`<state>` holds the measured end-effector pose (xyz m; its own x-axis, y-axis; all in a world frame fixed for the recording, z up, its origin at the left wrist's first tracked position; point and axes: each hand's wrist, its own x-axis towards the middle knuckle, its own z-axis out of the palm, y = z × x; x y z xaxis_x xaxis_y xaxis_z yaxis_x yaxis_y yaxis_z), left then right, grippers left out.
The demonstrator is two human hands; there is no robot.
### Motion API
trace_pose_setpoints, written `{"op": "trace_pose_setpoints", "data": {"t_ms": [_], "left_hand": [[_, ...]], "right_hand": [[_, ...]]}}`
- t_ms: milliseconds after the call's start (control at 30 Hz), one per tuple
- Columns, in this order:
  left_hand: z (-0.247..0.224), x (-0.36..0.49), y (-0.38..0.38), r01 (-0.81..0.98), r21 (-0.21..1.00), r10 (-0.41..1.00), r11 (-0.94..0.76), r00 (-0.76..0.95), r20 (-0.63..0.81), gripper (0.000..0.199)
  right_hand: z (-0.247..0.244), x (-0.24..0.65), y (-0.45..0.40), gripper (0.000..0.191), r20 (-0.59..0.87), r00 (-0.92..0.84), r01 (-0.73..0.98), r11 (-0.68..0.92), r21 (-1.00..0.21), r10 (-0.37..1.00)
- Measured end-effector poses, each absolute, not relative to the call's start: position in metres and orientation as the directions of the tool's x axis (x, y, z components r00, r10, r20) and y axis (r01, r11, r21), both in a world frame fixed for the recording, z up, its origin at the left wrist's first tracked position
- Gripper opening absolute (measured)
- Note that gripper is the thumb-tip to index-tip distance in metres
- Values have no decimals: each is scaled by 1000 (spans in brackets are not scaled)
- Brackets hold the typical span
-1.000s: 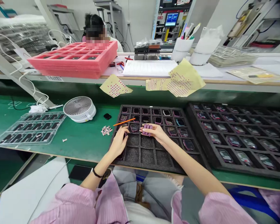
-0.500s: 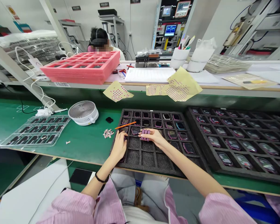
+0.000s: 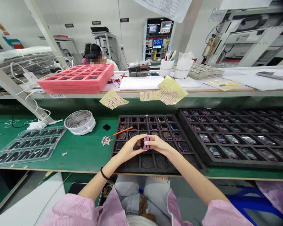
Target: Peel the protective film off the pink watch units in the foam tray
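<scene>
Hands now together over the front of the black foam tray (image 3: 145, 164), where a second ago they were apart. The left hand (image 3: 130, 148) has moved in from the tray cells toward the right hand (image 3: 159, 145), and the two meet in the middle. The right hand is clamped on the purple banded piece (image 3: 147, 142), which is held up between the hands above the tray, not sitting in a cell. A dark item (image 3: 140, 143) sits right beside it at the left hand's fingers; cannot tell from this view if the left hand grips it or only touches it. Further back in the same tray, rows of small watch-like devices (image 3: 153, 127) sit in their cells, with an orange stick (image 3: 122, 131) lying across the cells. Left of the tray on the green desk (image 3: 85, 153) are a small pile of paper scraps (image 3: 106, 140), a white desk fan (image 3: 79, 122) and a clear plastic tray (image 3: 28, 146). A second black foam tray (image 3: 226, 164) stands just to the right, its cells full of devices.
</scene>
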<state>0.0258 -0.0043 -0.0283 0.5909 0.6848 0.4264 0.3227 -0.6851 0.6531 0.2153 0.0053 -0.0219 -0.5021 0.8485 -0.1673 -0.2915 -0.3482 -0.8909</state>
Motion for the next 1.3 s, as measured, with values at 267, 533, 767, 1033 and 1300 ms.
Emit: {"op": "trace_pose_setpoints", "data": {"t_ms": [267,533,767,1033,1300], "left_hand": [[-39,40,9,431,568,696,-701,587,414,48],[-37,29,17,672,404,783,-621,556,279,53],[-50,-10,2,721,270,768,-639,620,163,44],[-29,-39,-43,727,333,788,-600,609,91,36],[-21,-64,-48,737,421,804,-528,593,-30,36]], "right_hand": [[-48,233,-8,46,-189,-221,-286,-249,-925,957],[-80,242,8,50,123,141,254,85,-964,982],[-96,244,2,51,287,16,690,196,-696,958],[-78,235,-40,43,480,-132,850,348,-395,867],[-78,211,-78,42,393,-345,749,502,-432,852]]}}
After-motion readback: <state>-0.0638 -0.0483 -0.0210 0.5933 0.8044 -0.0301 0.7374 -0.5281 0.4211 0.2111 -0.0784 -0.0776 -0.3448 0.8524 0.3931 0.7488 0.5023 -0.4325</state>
